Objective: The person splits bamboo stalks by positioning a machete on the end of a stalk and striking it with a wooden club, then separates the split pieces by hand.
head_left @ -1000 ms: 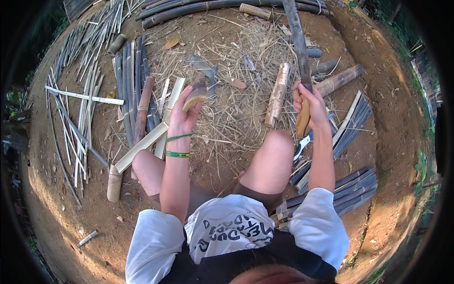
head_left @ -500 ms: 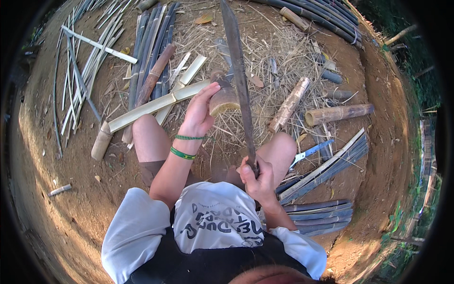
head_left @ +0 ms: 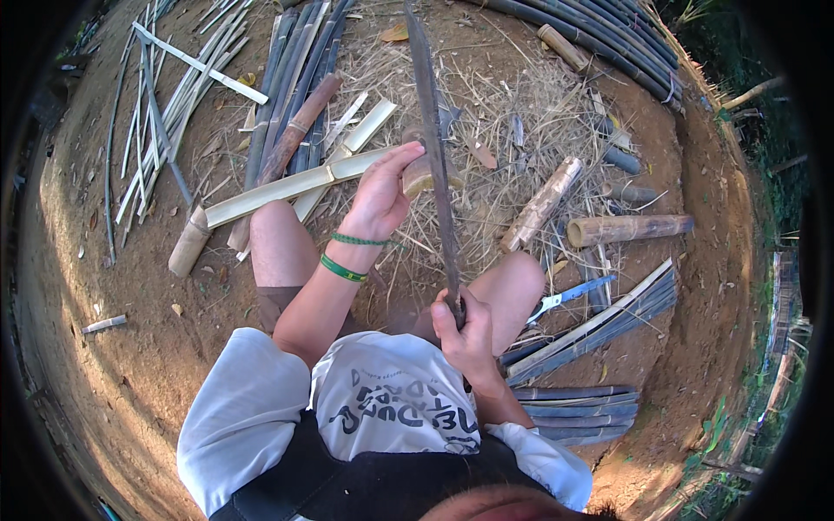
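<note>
- Ground (head_left: 113, 286): bare packed earth carrying everything; straw litter (head_left: 512, 113) spreads across its middle. Risk: loose straw gives poor footing for any piece stood on it, so a struck piece may skid sideways.
- Dark bamboo poles (head_left: 599, 43): stacked along the far right edge of the ground, well apart from the hands. Low risk.
- Long blade (head_left: 432, 148): dark, narrow, raised upright over the middle of the ground, tip toward the far edge. Risk: a downstroke that drifts left meets the holding hand; one that glances off could swing toward the bare knees below.
- Split pale bamboo strip (head_left: 278, 187): lies left of centre, its near end just beside the left hand. Risk: may catch the blade's path.
- Right hand (head_left: 465, 334): fingers closed tight around the blade's handle, close to the chest. Risk: a one-handed grip may twist on impact.
- Left hand (head_left: 378, 200): fingers wrapped around the short bamboo piece, just beside the blade.
- Short bamboo piece (head_left: 419, 176): pale cut end showing, held above the straw at centre. Risk: it may roll or split unevenly.
</note>
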`<state>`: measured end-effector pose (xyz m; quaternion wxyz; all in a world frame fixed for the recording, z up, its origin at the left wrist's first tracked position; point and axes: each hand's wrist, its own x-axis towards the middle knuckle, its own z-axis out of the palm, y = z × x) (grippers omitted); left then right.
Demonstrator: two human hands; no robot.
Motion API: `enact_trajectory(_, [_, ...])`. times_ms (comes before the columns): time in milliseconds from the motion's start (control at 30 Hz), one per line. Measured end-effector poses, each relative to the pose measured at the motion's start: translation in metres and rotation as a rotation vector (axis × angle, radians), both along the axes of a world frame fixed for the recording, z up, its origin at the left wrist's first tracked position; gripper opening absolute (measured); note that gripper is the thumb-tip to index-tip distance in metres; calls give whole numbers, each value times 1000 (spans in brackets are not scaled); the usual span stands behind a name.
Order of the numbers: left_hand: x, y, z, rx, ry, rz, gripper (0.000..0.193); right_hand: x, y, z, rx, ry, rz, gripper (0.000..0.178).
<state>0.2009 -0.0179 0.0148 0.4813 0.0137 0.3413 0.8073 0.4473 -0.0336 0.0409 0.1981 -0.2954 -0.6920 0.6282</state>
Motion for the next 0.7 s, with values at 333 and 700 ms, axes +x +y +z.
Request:
enact_trajectory(333, [7, -23, 35, -297, 792, 194, 39, -9, 6, 3, -31, -20, -106, 27])
enact_trajectory(700, [13, -10, 70, -77, 1127, 251, 21, -19, 22, 11, -24, 33, -88, 28])
